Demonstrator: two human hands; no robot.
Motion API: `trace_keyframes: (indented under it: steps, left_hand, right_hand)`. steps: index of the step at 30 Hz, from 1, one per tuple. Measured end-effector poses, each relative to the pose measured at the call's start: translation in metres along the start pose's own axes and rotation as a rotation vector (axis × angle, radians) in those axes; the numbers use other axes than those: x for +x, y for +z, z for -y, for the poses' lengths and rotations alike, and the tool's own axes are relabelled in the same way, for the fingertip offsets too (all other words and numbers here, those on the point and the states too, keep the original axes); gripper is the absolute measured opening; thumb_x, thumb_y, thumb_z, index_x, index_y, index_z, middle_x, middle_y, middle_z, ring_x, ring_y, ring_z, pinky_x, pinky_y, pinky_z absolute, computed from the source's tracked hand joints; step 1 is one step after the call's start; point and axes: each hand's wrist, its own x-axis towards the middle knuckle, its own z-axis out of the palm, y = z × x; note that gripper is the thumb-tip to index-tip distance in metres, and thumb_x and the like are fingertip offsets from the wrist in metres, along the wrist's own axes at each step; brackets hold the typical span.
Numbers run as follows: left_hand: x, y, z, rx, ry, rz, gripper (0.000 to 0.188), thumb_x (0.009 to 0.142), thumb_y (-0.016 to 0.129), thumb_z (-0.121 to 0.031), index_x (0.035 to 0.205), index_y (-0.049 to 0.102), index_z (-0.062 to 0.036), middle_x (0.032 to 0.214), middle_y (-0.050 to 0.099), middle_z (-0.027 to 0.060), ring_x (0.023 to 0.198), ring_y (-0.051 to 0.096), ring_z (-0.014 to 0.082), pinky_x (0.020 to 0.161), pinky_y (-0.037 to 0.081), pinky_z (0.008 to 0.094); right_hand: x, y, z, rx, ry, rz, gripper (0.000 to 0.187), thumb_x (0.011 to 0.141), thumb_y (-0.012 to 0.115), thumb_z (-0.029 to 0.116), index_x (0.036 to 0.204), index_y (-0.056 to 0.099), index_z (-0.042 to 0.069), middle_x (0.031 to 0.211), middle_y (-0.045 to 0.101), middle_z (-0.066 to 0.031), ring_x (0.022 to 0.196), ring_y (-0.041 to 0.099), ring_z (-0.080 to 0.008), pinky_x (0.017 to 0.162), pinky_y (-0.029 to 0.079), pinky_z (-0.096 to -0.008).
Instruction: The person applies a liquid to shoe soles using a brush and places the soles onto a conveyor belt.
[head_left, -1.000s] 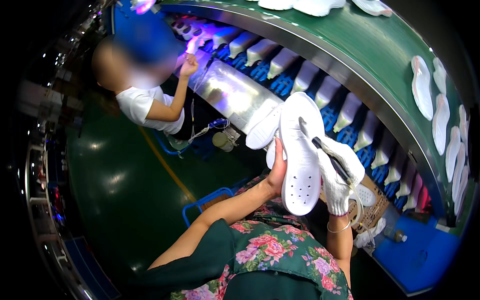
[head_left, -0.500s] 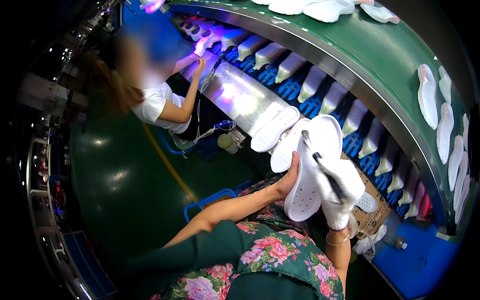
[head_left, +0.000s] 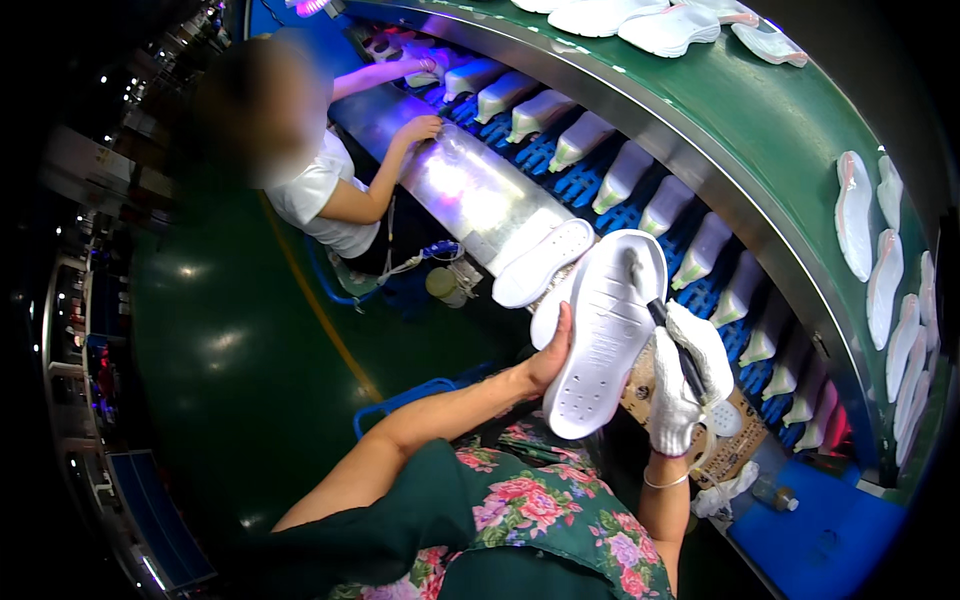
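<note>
A white, shoe-shaped sole (head_left: 603,335) with a raised rim and holes toward its near end is tilted up in front of me. My bare left hand (head_left: 550,357) grips its left edge, thumb on top. My right hand (head_left: 686,380), in a white knit glove, is closed around a brush (head_left: 657,313) with a dark handle. The brush's tip is inside the far end of the sole, by the right rim. Just left of the held sole lies another white sole (head_left: 543,265), and a further white sole (head_left: 546,320) is partly hidden behind it.
Upside-down pale shoe forms (head_left: 625,175) stand on blue holders along the line. More white soles (head_left: 670,30) lie on the green curved surface (head_left: 760,110). A co-worker (head_left: 345,205) sits at the far left beside the metal ledge (head_left: 470,185). A brown patterned board (head_left: 735,455) lies near my right wrist.
The held sole now faces me more fully. My gloved hand and brush have shifted slightly, the tip moving across to the sole's right inner side. The co-worker's arm reaches toward the line.
</note>
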Motion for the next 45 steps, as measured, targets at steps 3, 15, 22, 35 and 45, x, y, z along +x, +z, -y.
trace_keyframes:
  steps: [3,15,22,35,45]
  left_hand:
    - [0.008,0.009,-0.016,0.176,0.078,-0.094,0.101,0.080,0.013,-0.083,0.144,0.033,-0.0079,0.120,0.058,0.0153,0.105,0.061,0.0247,0.091,0.051,0.0386]
    - [0.023,0.006,-0.029,0.085,0.168,-0.138,0.094,0.085,0.013,-0.079,0.149,0.023,-0.0117,0.135,0.048,0.0110,0.123,0.050,0.0217,0.102,0.045,0.0371]
    - [0.021,-0.003,-0.034,0.106,0.135,-0.200,0.099,0.083,0.015,-0.082,0.149,0.022,-0.0091,0.138,0.046,0.0114,0.123,0.050,0.0222,0.101,0.046,0.0390]
    - [0.018,-0.001,-0.054,0.161,0.207,-0.285,0.108,0.077,0.014,-0.088,0.145,0.028,-0.0065,0.129,0.050,0.0149,0.111,0.058,0.0288,0.091,0.052,0.0434]
    - [0.030,-0.011,-0.063,-0.133,0.187,-0.002,0.125,0.061,0.014,-0.099,0.124,0.045,0.0046,0.097,0.061,0.0203,0.085,0.064,0.0311,0.074,0.055,0.0447]
  right_hand:
    - [-0.002,0.006,-0.001,-0.204,-0.288,-0.023,0.021,0.073,0.074,-0.006,0.092,0.069,0.001,0.094,0.070,-0.0139,0.085,0.067,-0.0254,0.080,0.052,-0.0342]
    - [-0.002,0.003,0.001,-0.168,-0.264,0.019,0.020,0.073,0.076,0.002,0.092,0.073,0.006,0.086,0.070,-0.0094,0.076,0.067,-0.0234,0.069,0.053,-0.0319]
    - [-0.007,-0.002,-0.003,0.157,-0.068,0.160,0.017,0.072,0.077,0.003,0.088,0.073,0.004,0.087,0.071,-0.0102,0.078,0.068,-0.0236,0.070,0.054,-0.0310]
    - [-0.012,-0.003,0.002,0.022,-0.118,0.134,0.019,0.072,0.074,0.000,0.091,0.072,0.004,0.092,0.071,-0.0117,0.080,0.068,-0.0231,0.071,0.053,-0.0326]
    - [-0.018,0.006,0.004,-0.003,-0.175,0.153,0.026,0.073,0.075,0.004,0.098,0.072,0.009,0.091,0.071,-0.0087,0.080,0.068,-0.0256,0.071,0.053,-0.0344]
